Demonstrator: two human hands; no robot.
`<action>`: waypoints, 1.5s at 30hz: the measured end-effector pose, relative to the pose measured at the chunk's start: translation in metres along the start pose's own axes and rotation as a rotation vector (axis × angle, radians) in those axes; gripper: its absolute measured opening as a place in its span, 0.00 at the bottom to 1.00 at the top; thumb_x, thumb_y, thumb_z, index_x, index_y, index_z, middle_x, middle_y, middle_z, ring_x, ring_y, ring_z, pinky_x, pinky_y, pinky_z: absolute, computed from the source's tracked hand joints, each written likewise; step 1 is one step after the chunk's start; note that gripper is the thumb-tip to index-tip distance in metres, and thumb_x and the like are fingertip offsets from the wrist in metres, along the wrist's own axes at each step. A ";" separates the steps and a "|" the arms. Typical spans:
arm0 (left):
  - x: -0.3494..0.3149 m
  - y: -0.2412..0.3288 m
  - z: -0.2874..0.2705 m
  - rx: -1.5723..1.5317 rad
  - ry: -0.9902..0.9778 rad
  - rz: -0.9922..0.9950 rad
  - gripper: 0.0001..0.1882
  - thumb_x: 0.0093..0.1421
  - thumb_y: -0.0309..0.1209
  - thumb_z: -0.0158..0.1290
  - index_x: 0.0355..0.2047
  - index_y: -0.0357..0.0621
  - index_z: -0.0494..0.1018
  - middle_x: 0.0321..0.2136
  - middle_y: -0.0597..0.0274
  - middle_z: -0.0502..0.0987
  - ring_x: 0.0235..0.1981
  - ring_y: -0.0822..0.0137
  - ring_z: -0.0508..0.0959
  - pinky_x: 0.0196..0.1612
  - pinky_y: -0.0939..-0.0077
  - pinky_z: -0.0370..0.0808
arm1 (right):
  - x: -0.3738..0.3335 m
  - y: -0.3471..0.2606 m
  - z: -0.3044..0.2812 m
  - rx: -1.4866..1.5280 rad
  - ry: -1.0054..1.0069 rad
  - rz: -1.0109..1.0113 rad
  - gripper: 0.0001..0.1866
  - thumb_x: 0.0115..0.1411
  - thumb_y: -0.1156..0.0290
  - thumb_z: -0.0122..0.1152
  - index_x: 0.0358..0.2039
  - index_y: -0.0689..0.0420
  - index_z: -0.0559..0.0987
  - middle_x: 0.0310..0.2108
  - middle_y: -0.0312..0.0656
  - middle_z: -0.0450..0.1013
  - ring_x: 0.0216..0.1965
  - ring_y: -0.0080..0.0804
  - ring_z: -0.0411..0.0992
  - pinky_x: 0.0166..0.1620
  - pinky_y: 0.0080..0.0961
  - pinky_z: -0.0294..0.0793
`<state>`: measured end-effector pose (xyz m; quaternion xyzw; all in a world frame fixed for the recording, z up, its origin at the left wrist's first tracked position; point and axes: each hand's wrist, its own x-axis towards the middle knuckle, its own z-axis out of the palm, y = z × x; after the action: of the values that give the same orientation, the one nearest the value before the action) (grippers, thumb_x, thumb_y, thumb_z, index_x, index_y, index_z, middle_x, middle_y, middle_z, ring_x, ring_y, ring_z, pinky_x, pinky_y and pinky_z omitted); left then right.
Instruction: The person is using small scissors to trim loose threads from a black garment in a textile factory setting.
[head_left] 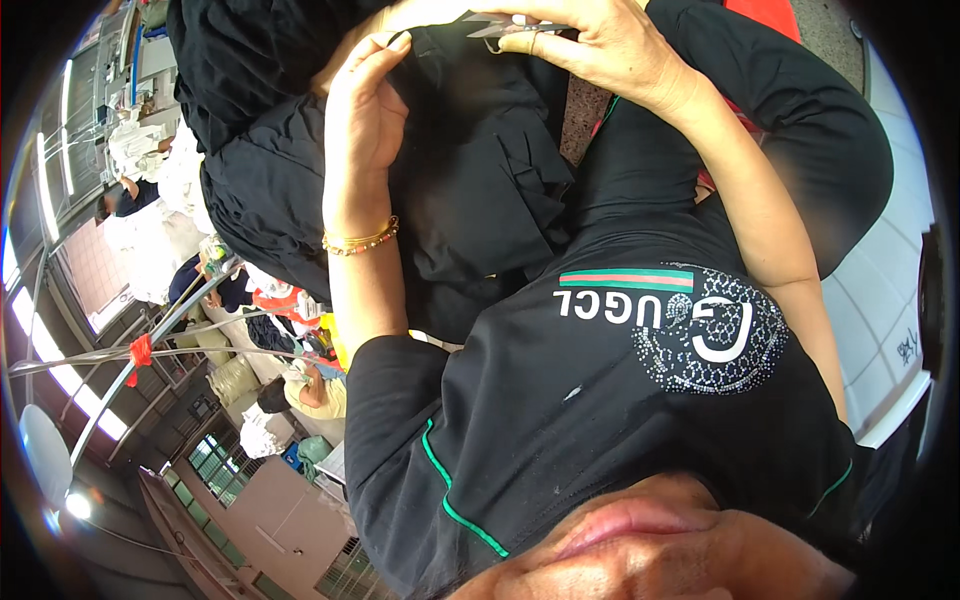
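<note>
My left hand (pixel 368 105), with gold and beaded bracelets at the wrist, pinches black cloth (pixel 430 40) between thumb and finger at the top of the view. Close to its right, my right hand (pixel 610 50) grips small metal scissors (pixel 495 27), their blades pointing left towards the pinched cloth. A ring shows on one finger of that hand. More of the black cloth hangs down across my lap. The top edge cuts off part of both hands' work, so whether the blades touch the cloth is unclear.
A large heap of gathered black fabric (pixel 265 170) lies against my left side. Metal poles (pixel 190 308), one tied with a red strip (pixel 141 355), cross the left. Beyond them several people work among white bundles (pixel 150 240). A white tiled surface (pixel 880 340) stands at my right.
</note>
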<state>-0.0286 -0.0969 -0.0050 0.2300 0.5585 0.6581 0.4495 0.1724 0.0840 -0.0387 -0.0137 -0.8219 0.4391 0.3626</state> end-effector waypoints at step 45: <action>-0.002 -0.014 -0.016 0.455 -0.033 0.125 0.16 0.69 0.31 0.57 0.53 0.34 0.79 0.46 0.65 0.82 0.49 0.76 0.78 0.57 0.83 0.72 | 0.035 0.033 -0.012 0.421 -0.141 0.433 0.08 0.64 0.76 0.68 0.42 0.65 0.84 0.34 0.34 0.80 0.35 0.15 0.74 0.39 0.15 0.72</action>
<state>-0.0360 -0.1072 -0.0220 0.3702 0.6697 0.5380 0.3536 0.1444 0.1251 -0.0382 -0.0827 -0.7139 0.6667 0.1975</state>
